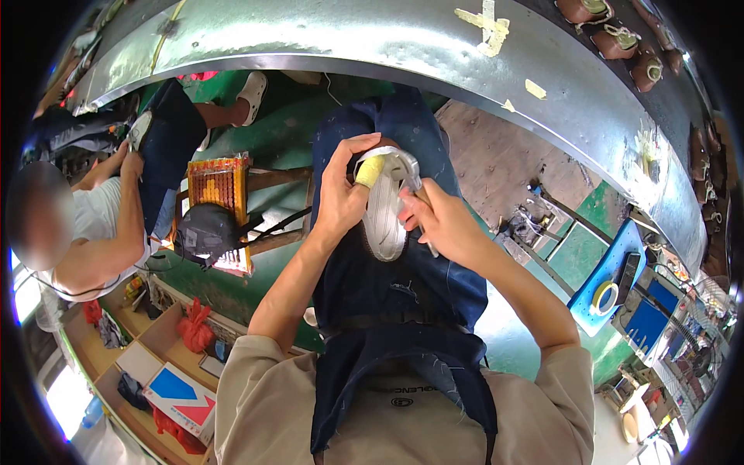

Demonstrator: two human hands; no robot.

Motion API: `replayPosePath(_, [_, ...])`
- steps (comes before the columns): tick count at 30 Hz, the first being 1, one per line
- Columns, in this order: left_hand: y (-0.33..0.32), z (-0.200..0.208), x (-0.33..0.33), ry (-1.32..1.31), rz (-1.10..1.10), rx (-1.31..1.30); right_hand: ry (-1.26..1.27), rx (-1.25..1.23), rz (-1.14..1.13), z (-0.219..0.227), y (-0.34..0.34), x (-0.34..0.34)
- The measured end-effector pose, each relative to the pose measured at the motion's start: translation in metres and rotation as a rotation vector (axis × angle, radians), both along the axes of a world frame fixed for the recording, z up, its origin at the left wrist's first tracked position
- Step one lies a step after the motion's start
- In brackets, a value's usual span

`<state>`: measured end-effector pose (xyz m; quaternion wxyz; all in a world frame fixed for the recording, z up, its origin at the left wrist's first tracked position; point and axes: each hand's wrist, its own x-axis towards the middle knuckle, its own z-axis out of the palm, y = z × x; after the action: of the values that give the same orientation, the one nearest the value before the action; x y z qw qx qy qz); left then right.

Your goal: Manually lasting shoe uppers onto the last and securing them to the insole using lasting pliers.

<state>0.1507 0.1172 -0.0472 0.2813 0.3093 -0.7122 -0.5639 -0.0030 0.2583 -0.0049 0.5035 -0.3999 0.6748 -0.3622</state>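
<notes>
Across my lap lies a shoe [385, 225] with its pale underside turned up and brown showing at its upper end. My left hand [346, 182] is closed round the shoe's upper left side; yellow tape wraps its thumb, which presses at the rim. My right hand [442, 221] grips a pincers-like metal tool [411, 164], whose curved head meets the shoe's upper right edge. The handle's end sticks out below my fingers. Whether the tool's jaws bite on the upper is too small to make out.
A long metal bench [333, 48] curves across the front, with several brown shoes [616, 43] on its right. On the left another person [108, 201] sits working. A beaded seat [219, 182] bears a black bag [208, 232]. A blue stool [608, 271] holding a tape roll [604, 297] stands right.
</notes>
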Motion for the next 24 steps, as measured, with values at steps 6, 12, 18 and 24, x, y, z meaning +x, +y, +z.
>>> replayPosePath(6, [-0.01, -0.012, 0.0, 0.025, -0.012, -0.017, 0.434, -0.067, 0.078, -0.024, -0.004, 0.004])
replayPosePath(12, [-0.016, 0.016, -0.011, 0.057, -0.228, 0.499, 0.431, -0.006, 0.044, -0.012, 0.004, -0.007])
replayPosePath(18, [0.008, -0.049, -0.004, -0.059, -0.012, 0.289, 0.532, -0.007, 0.215, -0.017, 0.017, 0.004])
replayPosePath(24, [0.022, -0.037, -0.01, 0.053, 0.071, 0.134, 0.573, -0.228, -0.19, -0.001, -0.005, 0.008])
